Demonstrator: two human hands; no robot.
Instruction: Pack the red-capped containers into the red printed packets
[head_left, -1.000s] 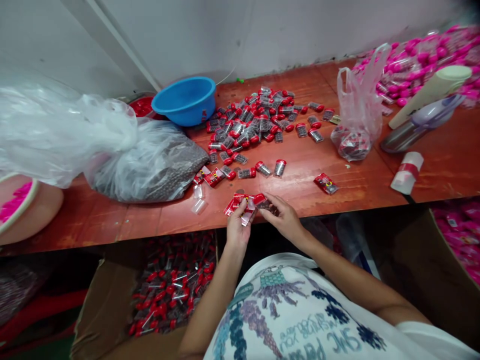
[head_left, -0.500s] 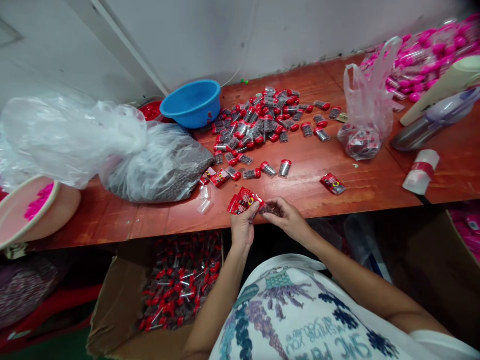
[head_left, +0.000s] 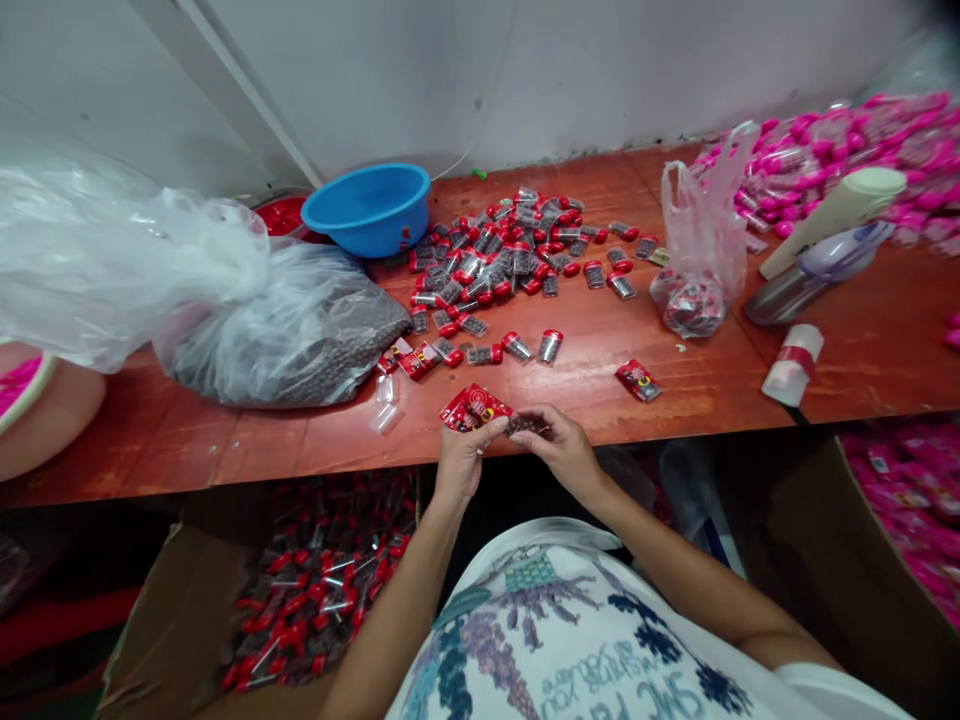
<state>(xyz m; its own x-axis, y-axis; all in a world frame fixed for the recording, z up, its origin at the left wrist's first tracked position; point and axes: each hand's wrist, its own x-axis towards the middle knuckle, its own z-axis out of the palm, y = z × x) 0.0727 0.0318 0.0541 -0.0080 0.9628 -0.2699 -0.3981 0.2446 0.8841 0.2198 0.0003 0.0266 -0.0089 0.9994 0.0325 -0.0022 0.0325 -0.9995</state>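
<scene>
My left hand pinches a red printed packet with the thumb on top, over the table's front edge. At the packet's right end, the fingers of my right hand close around its clear part, where dark round pellets show. Whether a second packet lies underneath, I cannot tell. Beyond my hands, several small clear containers with red caps and dark pellets lie on the table. Two red packets rest to the left, above two clear tubes. Another red packet lies to the right.
A clear bag of dark pellets and a blue basin stand left. A heap of red-capped containers spreads behind. On the right are a tied plastic bag, bottles and pink-capped containers. Below sits a cardboard box.
The view has turned slightly right, so the table things appear further left. Both hands still hold the packet, and its red parts, fanned out before, now overlap more.
</scene>
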